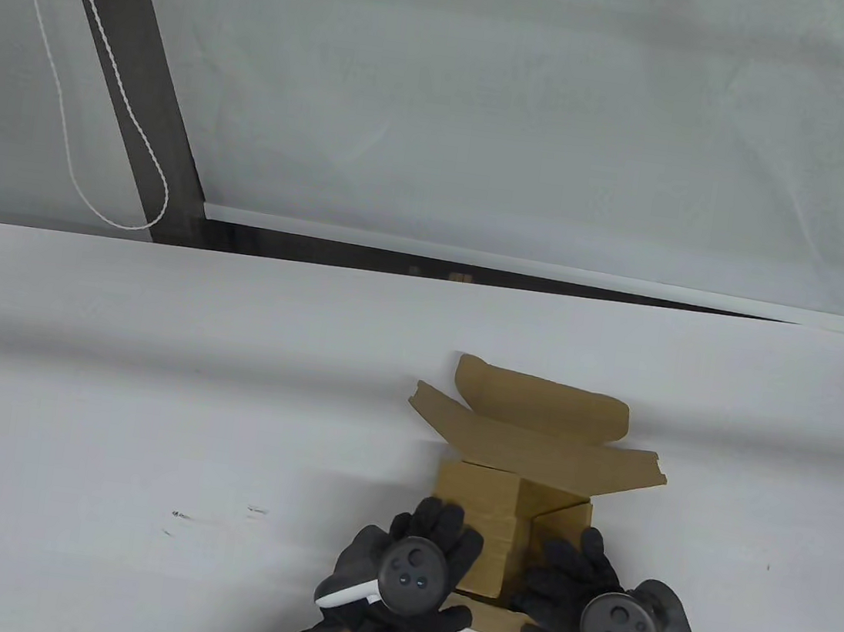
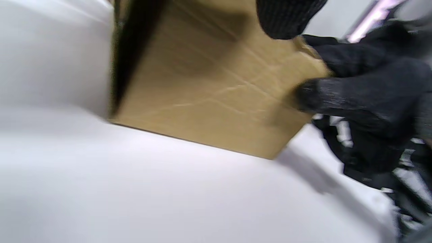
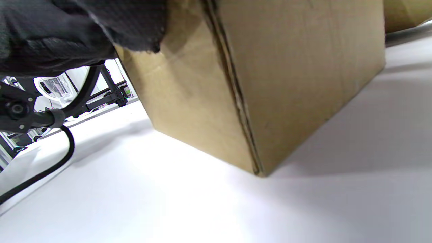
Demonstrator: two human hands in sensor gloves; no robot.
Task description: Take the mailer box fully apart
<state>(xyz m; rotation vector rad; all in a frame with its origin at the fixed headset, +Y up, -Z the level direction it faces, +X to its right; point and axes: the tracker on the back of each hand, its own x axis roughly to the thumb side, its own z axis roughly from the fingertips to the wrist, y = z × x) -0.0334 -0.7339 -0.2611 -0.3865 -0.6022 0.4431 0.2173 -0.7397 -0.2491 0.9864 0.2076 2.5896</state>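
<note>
Looking down, the table view gives the whole layout: a brown corrugated-cardboard mailer box [image 1: 512,514] stands on the white matte table [image 1: 148,389] near its front edge, lid thrown back so that a rounded tuck flap and two notched side wings spread flat beyond the hands. The left hand [image 1: 409,563] in its black knit glove lies over the box's near-left wall, and the right hand [image 1: 591,594] rests on the near-right corner, fingers reaching over the rim; a strip of cardboard pokes out toward the person between the two wrists. From here I cannot tell whether either hand truly clamps the board. Behind the table hang a pale sheet and a looped white bead cord [image 1: 112,73].

The left wrist view, blurred, shows what the overhead hides: a creased outer panel tilted above the tabletop, with right-hand fingers [image 2: 354,98] wrapped around its far edge, thumb on the face, clearly gripping it. A left fingertip [image 2: 287,17] touches the top of the panel.

The right wrist view shows the box's doubled-wall corner seam sitting on the table, a gloved finger [image 3: 135,27] pressed against its upper edge, and a black cable [image 3: 50,162] trailing behind.
</note>
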